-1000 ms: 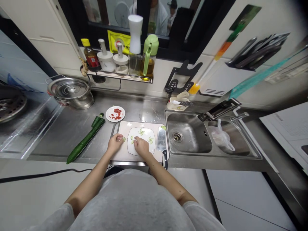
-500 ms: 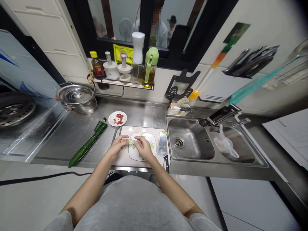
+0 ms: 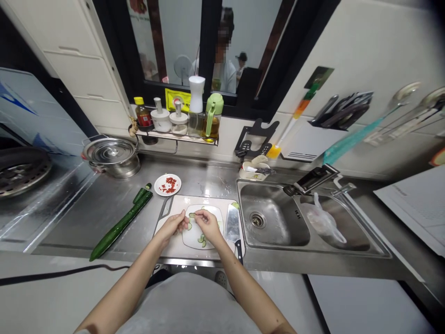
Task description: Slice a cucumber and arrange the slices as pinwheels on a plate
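My left hand [image 3: 174,226] is closed over the left rim of a white square plate [image 3: 194,242], with a thin cucumber slice [image 3: 189,226] at its fingertips. Opposite it, my right hand [image 3: 207,223] pinches another cucumber slice [image 3: 192,215] between thumb and finger. Several pale green cucumber slices [image 3: 201,240] lie on the plate, partly overlapping. Under the plate is a cutting board [image 3: 170,250]. A kitchen knife [image 3: 232,223] with a black handle rests along the board's right side, next to a cucumber end [image 3: 235,205].
Left of the board lie a long cucumber [image 3: 120,228] and a shorter piece [image 3: 141,195]. A small plate [image 3: 156,187] holds chopped red bits. The double sink [image 3: 278,222] is on the right. A lidded pot [image 3: 123,169] and a seasoning shelf [image 3: 181,137] stand behind. People show through the window.
The head view has tilted up slightly. My left fingers have curled in, and my right hand now pinches a slice above the plate. More slices show at the plate's front.
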Tool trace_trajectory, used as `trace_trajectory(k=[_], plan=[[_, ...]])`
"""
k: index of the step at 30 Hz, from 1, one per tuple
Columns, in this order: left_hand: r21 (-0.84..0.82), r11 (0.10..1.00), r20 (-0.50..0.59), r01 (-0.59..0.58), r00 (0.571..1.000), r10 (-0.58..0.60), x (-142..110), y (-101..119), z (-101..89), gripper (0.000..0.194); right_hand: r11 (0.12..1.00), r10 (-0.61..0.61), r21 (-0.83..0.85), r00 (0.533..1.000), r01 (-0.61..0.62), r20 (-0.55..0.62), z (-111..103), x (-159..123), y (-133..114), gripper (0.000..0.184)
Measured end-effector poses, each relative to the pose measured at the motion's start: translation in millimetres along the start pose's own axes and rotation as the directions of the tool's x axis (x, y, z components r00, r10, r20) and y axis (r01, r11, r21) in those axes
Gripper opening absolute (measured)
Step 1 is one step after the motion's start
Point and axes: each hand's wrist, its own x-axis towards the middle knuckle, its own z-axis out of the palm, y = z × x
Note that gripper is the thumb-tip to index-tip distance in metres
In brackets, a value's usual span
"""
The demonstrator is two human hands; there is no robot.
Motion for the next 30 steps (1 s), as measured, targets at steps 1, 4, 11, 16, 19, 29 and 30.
trace_trajectory(k=[1,4,11,16,19,29,30], plan=[[-0.034,0.999,0.019,0.037,0.999,-0.037,0,0,1.6,0.05,1.0,-0.017,-0.013,1.0,0.017,0.009,-1,0,-1,0.017],[-0.149,0.986,0.057,0.074,0.996,-0.066,3,1,5.4,0.044,0.995,-0.066,-0.072,0.997,0.068,0.032,-3,-1,-4,0.018],[-0.191,0.982,0.017,0.01,1.0,-0.007,10,1,8.0,0.034,0.96,-0.125,-0.245,0.991,0.135,0.057,-7,0,-2,0.02],[-0.282,0.959,0.034,0.017,0.999,-0.008,14,0,7.4,0.032,0.954,-0.155,-0.248,0.985,0.168,0.071,-10,3,-1,0.023],[-0.306,0.952,0.043,0.014,0.999,-0.001,16,-1,6.5,0.035,0.955,-0.161,-0.237,0.983,0.178,0.088,-11,5,0,0.023],[-0.29,0.95,-0.003,-0.114,0.993,0.119,19,1,7.4,0.035,1.0,0.028,0.01,0.998,-0.029,0.063,-5,11,0,0.014],[-0.271,0.954,-0.011,-0.127,0.992,0.129,19,1,7.4,0.035,0.998,0.049,0.024,0.996,-0.051,0.075,-4,12,0,0.013]])
